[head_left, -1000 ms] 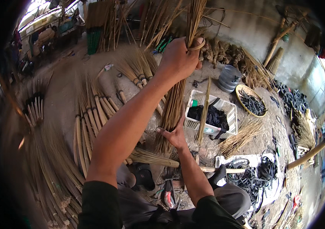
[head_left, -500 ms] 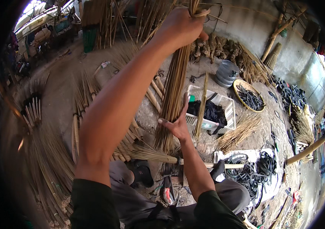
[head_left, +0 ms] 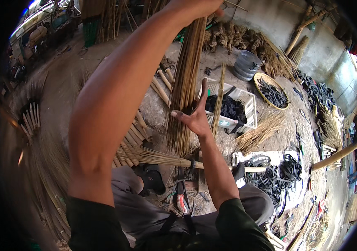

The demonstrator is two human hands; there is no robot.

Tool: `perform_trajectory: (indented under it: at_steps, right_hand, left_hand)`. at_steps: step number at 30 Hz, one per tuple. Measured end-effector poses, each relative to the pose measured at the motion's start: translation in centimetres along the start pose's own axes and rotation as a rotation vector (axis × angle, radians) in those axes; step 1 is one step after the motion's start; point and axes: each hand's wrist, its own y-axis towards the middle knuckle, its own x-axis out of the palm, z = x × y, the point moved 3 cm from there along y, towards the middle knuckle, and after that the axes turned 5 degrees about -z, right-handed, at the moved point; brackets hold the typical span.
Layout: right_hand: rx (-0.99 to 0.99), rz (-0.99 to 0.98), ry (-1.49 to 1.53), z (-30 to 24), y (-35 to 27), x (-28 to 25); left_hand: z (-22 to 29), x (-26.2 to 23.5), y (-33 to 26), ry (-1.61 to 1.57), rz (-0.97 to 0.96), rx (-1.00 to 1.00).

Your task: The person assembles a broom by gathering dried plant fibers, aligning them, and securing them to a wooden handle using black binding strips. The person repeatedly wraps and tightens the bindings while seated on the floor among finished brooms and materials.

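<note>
My left hand [head_left: 196, 6], partly cut off by the top edge, is closed round the upper end of a long bundle of thin brown sticks [head_left: 190, 69]. The bundle hangs down at a slight slant, its loose tips fanning out low down. Beside its lower part is my right hand [head_left: 196, 120], thumb and fingers spread wide, the palm turned toward the sticks. Whether it touches them I cannot tell. Below lies a stick broom [head_left: 168, 160] with a pale handle, set crosswise in front of my legs, my right forearm passing over it.
A white plastic basket [head_left: 250, 109] of black strips stands beyond my right hand, a round woven tray [head_left: 273, 108] and a clear water jug [head_left: 246, 65] behind it. Black strips [head_left: 270, 180] lie on a white sheet at right. Several brooms [head_left: 57, 167] spread on the left.
My left hand has risen toward the top edge with the bundle. My right hand remains spread beside the sticks. The whole view has shifted slightly.
</note>
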Motion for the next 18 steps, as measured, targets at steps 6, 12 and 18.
perform_trajectory:
  at_steps: [6,12,18]
  right_hand:
    - [-0.076,0.018,0.061,-1.3,0.6,-0.1]
    - [-0.166,-0.016,-0.069,-2.5,1.5,-0.5]
    - [-0.207,0.036,-0.091,-3.5,2.6,-0.3]
  left_hand:
    - [0.1,0.1,-0.4,0.005,-0.02,0.089]
    - [0.6,0.4,0.1,0.058,-0.049,0.184]
    - [1.1,0.2,1.5,0.075,-0.005,0.147]
